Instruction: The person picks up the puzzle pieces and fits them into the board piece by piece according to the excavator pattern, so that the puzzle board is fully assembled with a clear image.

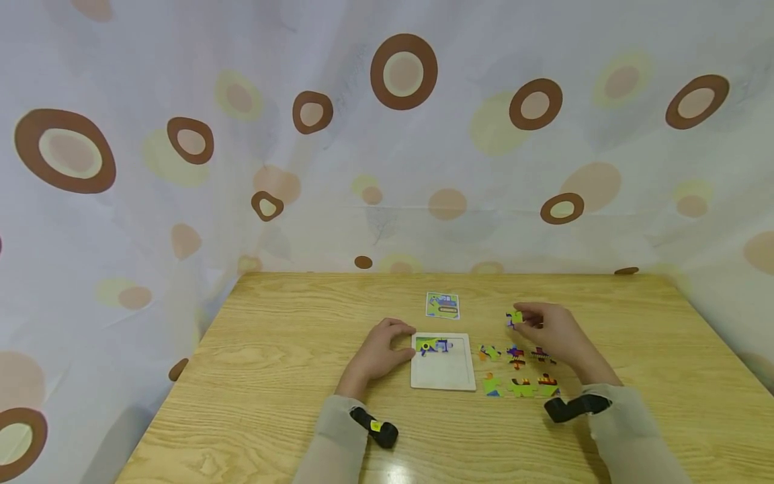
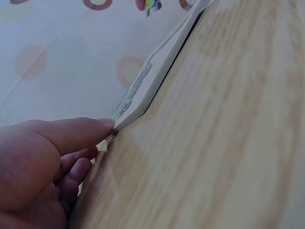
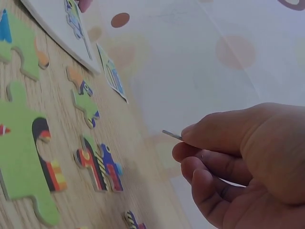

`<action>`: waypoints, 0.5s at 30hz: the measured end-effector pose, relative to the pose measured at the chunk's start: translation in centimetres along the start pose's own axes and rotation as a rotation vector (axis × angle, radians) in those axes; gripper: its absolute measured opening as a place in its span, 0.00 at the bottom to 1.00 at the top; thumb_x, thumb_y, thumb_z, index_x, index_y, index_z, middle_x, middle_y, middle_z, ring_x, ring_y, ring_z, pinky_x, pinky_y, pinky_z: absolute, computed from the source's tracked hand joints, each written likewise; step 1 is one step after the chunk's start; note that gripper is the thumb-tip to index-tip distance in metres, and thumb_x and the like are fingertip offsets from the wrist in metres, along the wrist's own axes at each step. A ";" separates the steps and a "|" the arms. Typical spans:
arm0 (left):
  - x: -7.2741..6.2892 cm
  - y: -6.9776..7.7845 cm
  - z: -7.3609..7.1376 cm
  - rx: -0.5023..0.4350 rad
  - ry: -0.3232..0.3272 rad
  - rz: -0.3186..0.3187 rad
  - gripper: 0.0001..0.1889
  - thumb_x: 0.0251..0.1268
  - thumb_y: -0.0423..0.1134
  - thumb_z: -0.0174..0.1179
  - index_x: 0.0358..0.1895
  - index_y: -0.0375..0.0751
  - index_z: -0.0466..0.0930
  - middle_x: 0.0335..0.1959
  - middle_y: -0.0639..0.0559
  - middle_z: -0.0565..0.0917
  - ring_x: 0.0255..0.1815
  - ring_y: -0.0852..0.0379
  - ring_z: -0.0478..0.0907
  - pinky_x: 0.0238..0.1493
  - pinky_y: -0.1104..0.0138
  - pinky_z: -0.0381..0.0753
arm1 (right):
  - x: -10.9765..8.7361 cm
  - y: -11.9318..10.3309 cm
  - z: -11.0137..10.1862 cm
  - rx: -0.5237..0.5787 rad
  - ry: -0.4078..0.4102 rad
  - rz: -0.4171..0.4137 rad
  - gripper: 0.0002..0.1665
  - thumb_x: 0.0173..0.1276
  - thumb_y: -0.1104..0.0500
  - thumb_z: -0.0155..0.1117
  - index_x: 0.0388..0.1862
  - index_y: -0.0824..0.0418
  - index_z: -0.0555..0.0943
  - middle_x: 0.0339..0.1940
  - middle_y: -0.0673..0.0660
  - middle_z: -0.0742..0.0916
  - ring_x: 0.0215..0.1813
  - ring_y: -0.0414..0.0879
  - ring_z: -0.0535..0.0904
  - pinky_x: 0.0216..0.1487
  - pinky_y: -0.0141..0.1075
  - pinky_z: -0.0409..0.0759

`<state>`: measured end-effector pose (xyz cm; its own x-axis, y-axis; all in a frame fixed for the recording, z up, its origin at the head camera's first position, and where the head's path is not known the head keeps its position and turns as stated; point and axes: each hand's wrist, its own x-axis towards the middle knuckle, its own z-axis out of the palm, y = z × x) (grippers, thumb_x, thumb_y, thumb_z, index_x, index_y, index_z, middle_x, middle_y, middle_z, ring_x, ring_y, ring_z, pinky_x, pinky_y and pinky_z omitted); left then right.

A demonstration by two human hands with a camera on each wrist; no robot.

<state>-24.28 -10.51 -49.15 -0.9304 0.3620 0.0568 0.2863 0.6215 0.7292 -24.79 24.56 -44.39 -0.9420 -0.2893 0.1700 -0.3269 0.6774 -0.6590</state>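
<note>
My right hand pinches a green and purple puzzle piece between thumb and fingers, raised above the table. In the right wrist view this puzzle piece shows edge-on at the fingertips. My left hand touches the left edge of a white puzzle tray. The left wrist view shows the thumb on the rim, with the other fingers loosely bent and partly hidden. Joined pieces lie in the tray's upper left. Several loose puzzle pieces lie in two rows right of the tray.
A small square picture card lies behind the tray on the wooden table. A white curtain with brown and yellow rounds hangs behind the table and along its sides. Dark cameras are strapped to both wrists.
</note>
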 end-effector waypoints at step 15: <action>0.0 0.0 0.0 -0.005 0.000 -0.011 0.20 0.67 0.40 0.65 0.62 0.45 0.79 0.63 0.50 0.72 0.67 0.48 0.66 0.69 0.55 0.65 | 1.0 -1.8 1.4 0.054 -0.024 -0.034 0.24 0.68 0.63 0.66 0.61 0.71 0.78 0.38 0.54 0.86 0.39 0.46 0.80 0.38 0.35 0.81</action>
<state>-24.26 -10.53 -49.15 -0.9337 0.3548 0.0488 0.2747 0.6219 0.7334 -25.07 22.08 -44.10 -0.9281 -0.3281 0.1758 -0.3535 0.6292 -0.6922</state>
